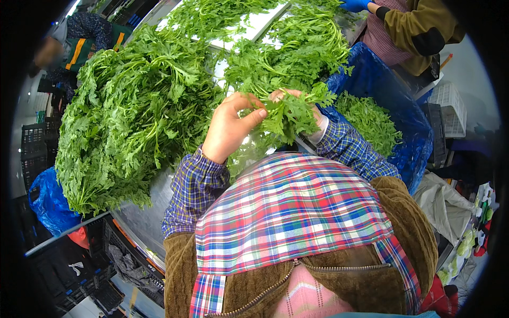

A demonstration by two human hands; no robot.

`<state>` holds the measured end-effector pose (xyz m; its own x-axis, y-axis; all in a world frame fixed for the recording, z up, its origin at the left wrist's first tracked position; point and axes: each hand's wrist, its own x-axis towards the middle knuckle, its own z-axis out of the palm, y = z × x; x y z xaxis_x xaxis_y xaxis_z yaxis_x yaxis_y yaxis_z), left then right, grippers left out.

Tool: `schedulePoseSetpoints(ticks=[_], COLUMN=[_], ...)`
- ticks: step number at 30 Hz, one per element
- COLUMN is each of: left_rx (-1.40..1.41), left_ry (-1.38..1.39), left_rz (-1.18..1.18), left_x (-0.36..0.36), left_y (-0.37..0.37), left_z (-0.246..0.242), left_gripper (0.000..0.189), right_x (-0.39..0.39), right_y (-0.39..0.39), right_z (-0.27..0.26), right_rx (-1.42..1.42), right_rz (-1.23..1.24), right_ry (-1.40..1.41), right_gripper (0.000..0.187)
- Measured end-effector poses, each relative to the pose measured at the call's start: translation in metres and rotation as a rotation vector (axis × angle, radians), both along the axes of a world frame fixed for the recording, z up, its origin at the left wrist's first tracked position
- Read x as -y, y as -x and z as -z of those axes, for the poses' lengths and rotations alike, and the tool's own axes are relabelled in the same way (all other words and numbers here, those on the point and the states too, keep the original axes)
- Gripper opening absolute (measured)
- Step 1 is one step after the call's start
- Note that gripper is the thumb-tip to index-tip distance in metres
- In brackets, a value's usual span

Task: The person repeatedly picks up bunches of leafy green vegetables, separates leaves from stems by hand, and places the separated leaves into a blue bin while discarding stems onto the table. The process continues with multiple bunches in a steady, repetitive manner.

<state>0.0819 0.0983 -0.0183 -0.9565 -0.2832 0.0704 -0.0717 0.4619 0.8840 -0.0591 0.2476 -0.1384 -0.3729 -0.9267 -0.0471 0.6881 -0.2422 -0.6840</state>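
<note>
A small bunch of leafy greens (288,115), which look like garland chrysanthemum, is gripped in my right hand (317,124); its leaves cover most of the palm and fingers. My left hand (232,125) meets the bunch from the left, thumb and bent fingers pinched at its edge, the fingertips partly hidden. A large heap of the same greens (135,111) fills the metal table (135,222) to the left of my hands. More greens (294,51) lie just beyond them.
Beside my right forearm, a blue plastic bag (409,115) stands wide open with loose greens (368,121) inside. Across the table, a co-worker's blue-gloved hand (355,4) reaches in. Another person (85,35) is at the far left. Black plastic crates (131,258) sit below the table edge.
</note>
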Motion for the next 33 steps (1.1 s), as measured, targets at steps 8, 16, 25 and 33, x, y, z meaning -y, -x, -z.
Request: schedulePoseSetpoints(ticks=[8,16,25,33], left_rx=[0.227,0.145,-0.187,-0.090], left_ry=[-0.568,-0.642,0.675,0.504], left_rz=[0.026,-0.090,-0.321,-0.292], left_x=[0.001,0.006,0.014,0.060], left_y=[-0.004,-0.012,-0.002,-0.016], left_z=[0.002,-0.004,0.015,0.000], left_gripper=[0.020,0.017,0.015,0.011], right_x=[-0.006,-0.012,-0.007,-0.033], right_y=[0.000,-0.007,-0.012,0.008], right_z=[-0.005,-0.014,-0.015,0.001], right_rx=[0.023,-0.071,-0.281,0.089], right_rz=[-0.101,-0.061,-0.036,-0.032], right_ry=[0.065,0.088,-0.143,-0.097], right_gripper=[0.028,0.034,0.028,0.034])
